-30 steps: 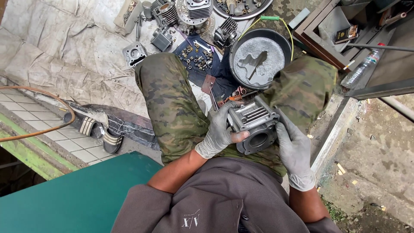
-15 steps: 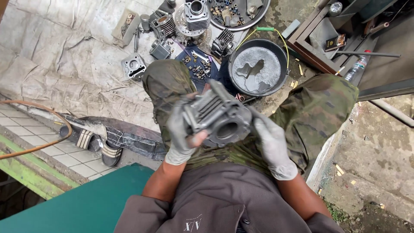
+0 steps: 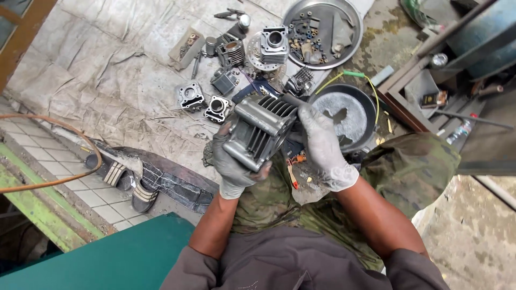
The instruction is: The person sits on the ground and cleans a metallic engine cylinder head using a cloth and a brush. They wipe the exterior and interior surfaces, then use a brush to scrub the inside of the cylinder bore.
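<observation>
A grey finned engine cylinder (image 3: pixel 259 130) is raised in front of me, above my camouflage-clad knees. My left hand (image 3: pixel 231 167), in a grey glove, grips it from below and on the left. On its right side my gloved right hand (image 3: pixel 323 149) clasps it, fingers up against the fins. The cylinder is tilted, its fins facing up and to the right.
On a dirty cloth (image 3: pixel 107 80) lie several engine parts, among them another finned cylinder (image 3: pixel 273 45). A round metal tray (image 3: pixel 352 21) holds bolts and small parts. A dark pan (image 3: pixel 365 115) sits behind my right hand. Sandals (image 3: pixel 126 180), an orange hose (image 3: pixel 64 180), a green panel (image 3: pixel 113 258).
Both hands have lifted the cylinder from my lap up toward the camera and turned it, so its finned side now shows instead of its bore.
</observation>
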